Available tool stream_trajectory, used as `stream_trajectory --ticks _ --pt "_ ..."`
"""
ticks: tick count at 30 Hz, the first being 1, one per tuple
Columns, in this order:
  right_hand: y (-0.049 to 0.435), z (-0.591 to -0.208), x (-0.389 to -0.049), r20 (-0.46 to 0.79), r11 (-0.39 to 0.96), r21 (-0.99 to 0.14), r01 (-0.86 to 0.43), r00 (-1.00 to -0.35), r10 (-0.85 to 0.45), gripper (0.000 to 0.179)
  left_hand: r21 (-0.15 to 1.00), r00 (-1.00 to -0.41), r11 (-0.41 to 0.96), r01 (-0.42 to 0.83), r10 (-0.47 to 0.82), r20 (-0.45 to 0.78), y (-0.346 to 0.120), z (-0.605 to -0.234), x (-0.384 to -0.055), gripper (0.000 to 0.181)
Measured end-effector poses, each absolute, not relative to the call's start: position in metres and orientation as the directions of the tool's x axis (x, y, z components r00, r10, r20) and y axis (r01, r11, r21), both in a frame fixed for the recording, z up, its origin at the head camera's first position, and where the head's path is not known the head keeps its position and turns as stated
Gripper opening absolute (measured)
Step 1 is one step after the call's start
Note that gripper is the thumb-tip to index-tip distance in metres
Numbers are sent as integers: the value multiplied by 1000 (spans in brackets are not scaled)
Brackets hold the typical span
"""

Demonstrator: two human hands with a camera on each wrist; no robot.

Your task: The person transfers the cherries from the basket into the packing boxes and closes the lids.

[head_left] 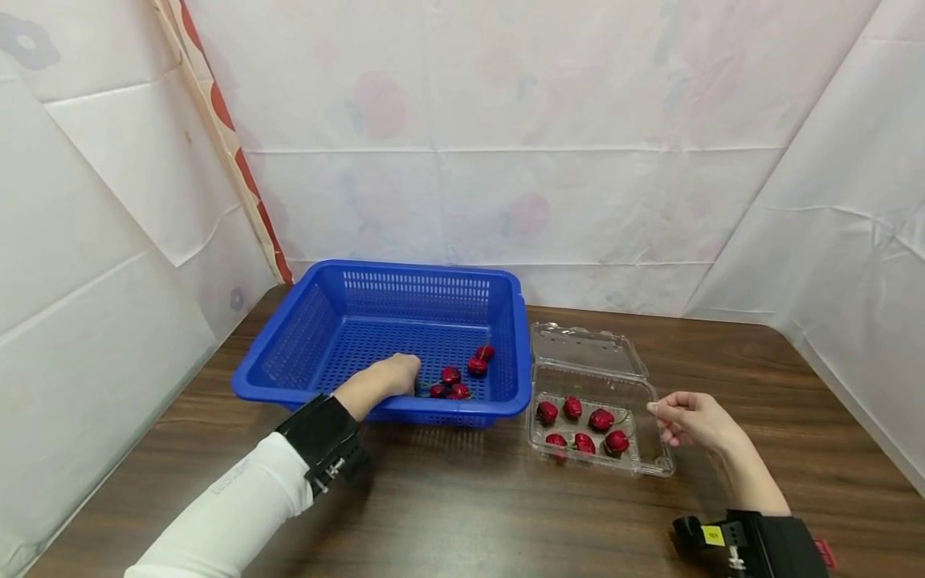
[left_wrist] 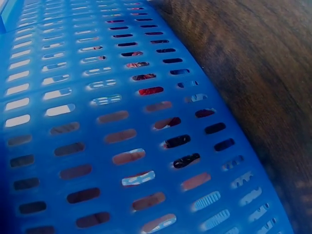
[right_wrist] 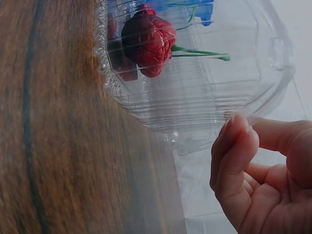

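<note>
A person's left hand [head_left: 386, 377] reaches over the front rim of a blue basket [head_left: 383, 333] on a brown wooden table [head_left: 462, 514], its fingers down inside, just left of the loose cherries [head_left: 477, 367]; the basket's rim and slotted wall hide the fingertips in the head and left wrist views, so whether they are spread, pressed together or pinching anything cannot be told; five cherries show in the basket, gathered toward its right side, three near the front and two farther back.

The right hand [head_left: 697, 419] pinches the right-hand rim of a clear plastic box [head_left: 578, 373] between thumb and forefinger, the other fingers curled in toward the palm; the box stands just right of the basket, its hinged lid [head_left: 581, 347] laid open at the back; six more cherries [head_left: 601, 420] lie in it in two loose rows, and the right wrist view shows green stems [right_wrist: 200, 52] beside the nearest fruit.

A white sleeve [head_left: 231, 506] covers the left forearm; pale printed sheeting [head_left: 470, 201] hangs behind the table.
</note>
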State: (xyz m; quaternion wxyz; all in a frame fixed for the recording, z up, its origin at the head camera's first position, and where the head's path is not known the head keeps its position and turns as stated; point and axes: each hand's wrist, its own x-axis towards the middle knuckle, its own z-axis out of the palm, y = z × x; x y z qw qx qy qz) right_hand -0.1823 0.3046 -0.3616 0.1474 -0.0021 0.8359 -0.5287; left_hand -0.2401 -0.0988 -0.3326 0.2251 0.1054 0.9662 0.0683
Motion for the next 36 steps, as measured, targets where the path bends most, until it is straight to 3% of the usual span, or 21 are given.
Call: stream_trajectory --ticks 17,27,36 --pt "303 -361 -182 -231 442 -886 143 -961 -152 25 323 -952 935 144 220 -211 -104 -326 -238 14" --pt "304 -363 -183 -240 444 -883 152 -959 -150 25 370 -974 908 197 224 -30 -103 -326 -236 43" --pt "304 -362 -182 -245 446 -881 158 -959 -144 26 375 -967 892 253 238 86 -100 -327 -236 44"
